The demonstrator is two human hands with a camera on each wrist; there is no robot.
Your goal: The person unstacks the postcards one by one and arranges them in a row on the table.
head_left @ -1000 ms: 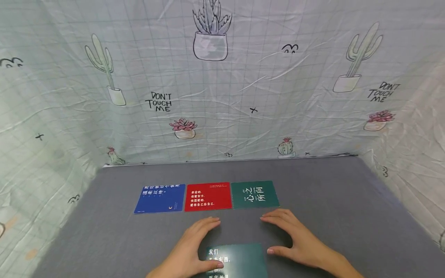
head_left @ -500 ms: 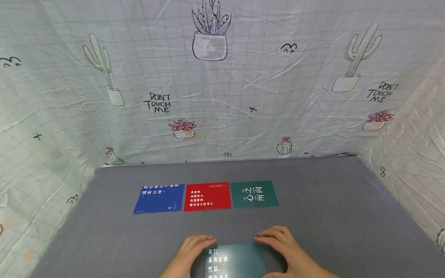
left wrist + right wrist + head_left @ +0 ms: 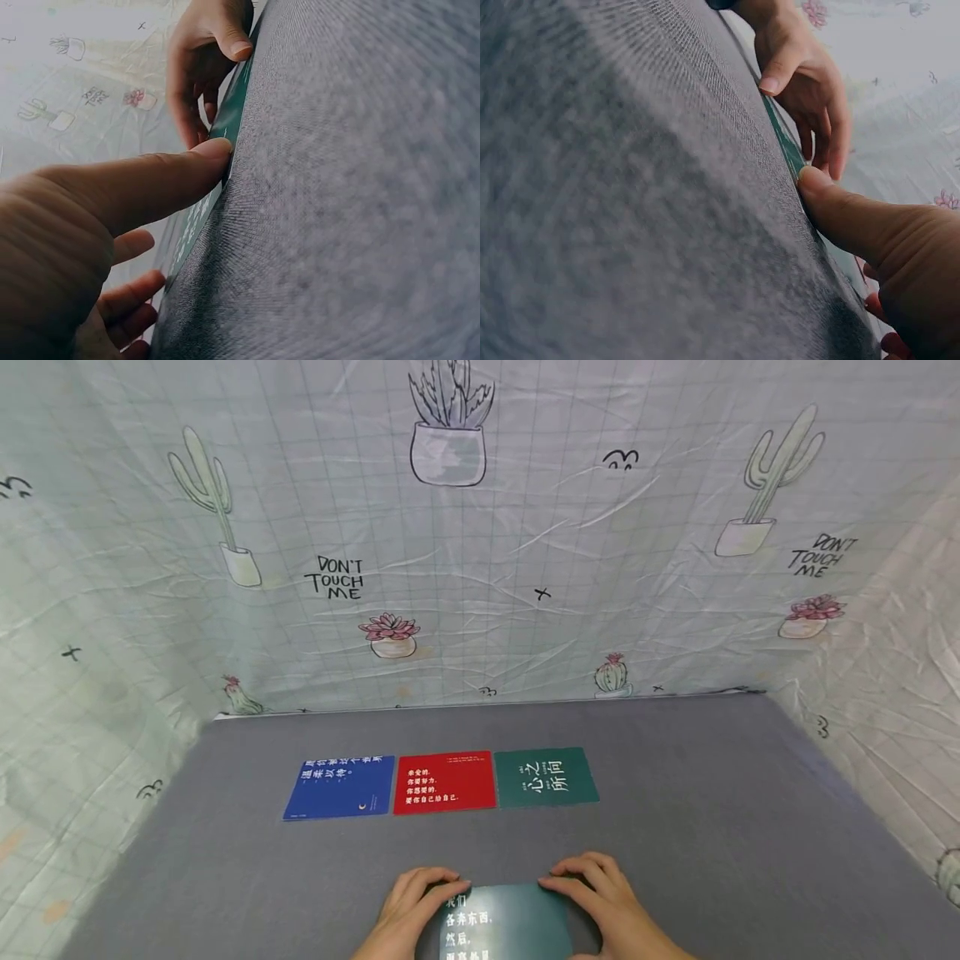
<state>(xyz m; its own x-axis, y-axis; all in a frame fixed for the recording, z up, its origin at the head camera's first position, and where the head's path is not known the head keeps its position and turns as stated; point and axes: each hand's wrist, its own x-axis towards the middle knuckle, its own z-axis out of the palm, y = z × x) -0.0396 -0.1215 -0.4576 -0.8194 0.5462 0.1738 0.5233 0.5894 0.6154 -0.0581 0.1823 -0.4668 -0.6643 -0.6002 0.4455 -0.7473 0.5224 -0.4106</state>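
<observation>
A green card with white Chinese writing lies on the grey table at the lower edge of the head view. My left hand grips its left side, fingertips on the far left corner. On the opposite side, my right hand holds it with the fingertips at the far right corner. In the left wrist view the left thumb presses on the card's near edge. The right thumb does the same in the right wrist view. The card's near part is cut off in the head view.
Farther back on the grey table, a blue card, a red card and a second green card lie side by side in a row. A white cloth printed with cacti hangs behind and along both sides.
Both hands have come down and inward from either side of the near green card onto its sides. The row of three cards keeps its place.
</observation>
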